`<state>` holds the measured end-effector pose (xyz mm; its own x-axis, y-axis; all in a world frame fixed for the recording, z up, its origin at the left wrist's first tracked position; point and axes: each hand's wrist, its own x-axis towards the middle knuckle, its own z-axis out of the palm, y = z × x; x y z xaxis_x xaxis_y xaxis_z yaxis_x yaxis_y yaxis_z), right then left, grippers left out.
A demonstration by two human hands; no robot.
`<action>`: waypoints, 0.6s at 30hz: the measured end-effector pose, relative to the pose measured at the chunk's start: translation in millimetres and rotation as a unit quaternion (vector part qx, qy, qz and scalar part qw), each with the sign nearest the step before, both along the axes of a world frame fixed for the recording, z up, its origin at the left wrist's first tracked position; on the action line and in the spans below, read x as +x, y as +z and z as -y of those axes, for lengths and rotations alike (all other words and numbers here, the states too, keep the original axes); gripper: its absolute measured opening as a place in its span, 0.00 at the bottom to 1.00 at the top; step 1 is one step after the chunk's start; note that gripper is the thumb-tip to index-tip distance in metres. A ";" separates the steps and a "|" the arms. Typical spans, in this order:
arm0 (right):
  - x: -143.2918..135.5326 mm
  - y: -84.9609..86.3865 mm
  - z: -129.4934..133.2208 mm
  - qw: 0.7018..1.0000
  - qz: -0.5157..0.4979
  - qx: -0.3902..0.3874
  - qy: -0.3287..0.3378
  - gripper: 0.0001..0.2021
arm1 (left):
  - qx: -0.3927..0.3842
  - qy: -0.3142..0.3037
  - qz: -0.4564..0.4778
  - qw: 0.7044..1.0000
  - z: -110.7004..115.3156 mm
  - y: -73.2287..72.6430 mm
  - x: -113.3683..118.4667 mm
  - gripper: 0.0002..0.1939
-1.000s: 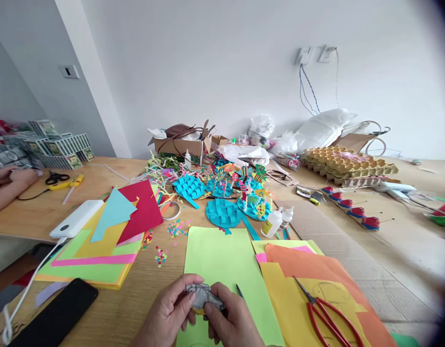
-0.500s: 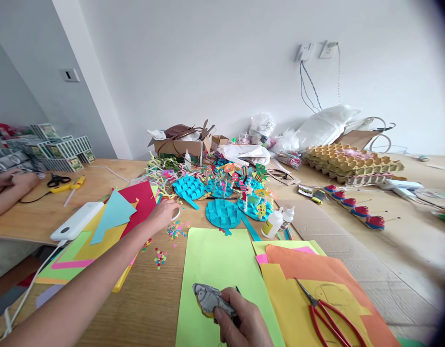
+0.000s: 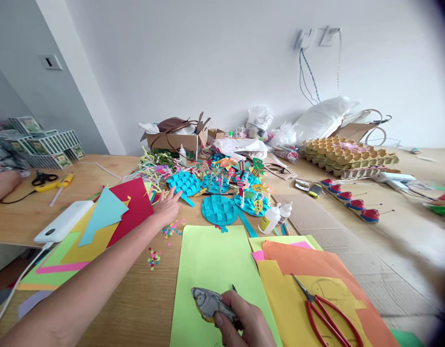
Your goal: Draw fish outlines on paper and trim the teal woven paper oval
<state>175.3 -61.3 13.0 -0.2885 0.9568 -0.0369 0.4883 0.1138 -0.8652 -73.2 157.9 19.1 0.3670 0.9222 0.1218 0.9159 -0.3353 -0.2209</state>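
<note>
The right hand's (image 3: pixel 244 320) grip is closed on a gray fish cutout (image 3: pixel 213 305), thumb on its near face and fingers behind. The cutout has a yellow lower edge and is held above the light green sheet (image 3: pixel 215 260), over its near half. The left hand's (image 3: pixel 168 206) grip is released: the fingers are spread, palm down, beyond the sheet's far left corner, and whether they touch anything underneath is unclear. The left forearm (image 3: pixel 95 274) stretches diagonally in from the lower left, while the right hand comes in low from the near edge.

The sheet lies on a wooden counter (image 3: pixel 135 299). To its left are paper confetti (image 3: pixel 171 230), a red sheet (image 3: pixel 135 207), a light blue paper piece (image 3: pixel 104 214) and a white power strip (image 3: pixel 63 221) with a cord. To its right, red-handled scissors (image 3: pixel 323 308) rest on yellow and orange paper (image 3: pixel 316 267). Just past its far edge sit a woven blue disc (image 3: pixel 219 210) and two glue bottles (image 3: pixel 270 219), with a cardboard box (image 3: pixel 175 142) farther back. Egg trays (image 3: pixel 347 156) are stacked well beyond it to the right. At far left is another person's hand (image 3: pixel 5 180). Behind everything rises a pale wall (image 3: pixel 208 58) with sockets (image 3: pixel 304 38).
</note>
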 end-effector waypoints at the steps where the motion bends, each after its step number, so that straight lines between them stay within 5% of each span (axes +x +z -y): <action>1: -0.2 1.1 -0.5 1.000 -0.003 -0.001 0.004 0.10 | -0.004 0.004 -0.004 1.000 -0.4 -1.3 -0.1 0.16; 12: -1.1 17.7 4.3 1.000 -0.019 0.003 0.017 0.08 | -0.050 0.006 0.002 0.999 25.2 -4.5 -1.4 0.10; 18: -1.6 18.2 5.4 0.999 -0.035 -0.007 0.025 0.09 | -0.049 -0.002 0.025 0.998 54.4 -3.4 -13.2 0.20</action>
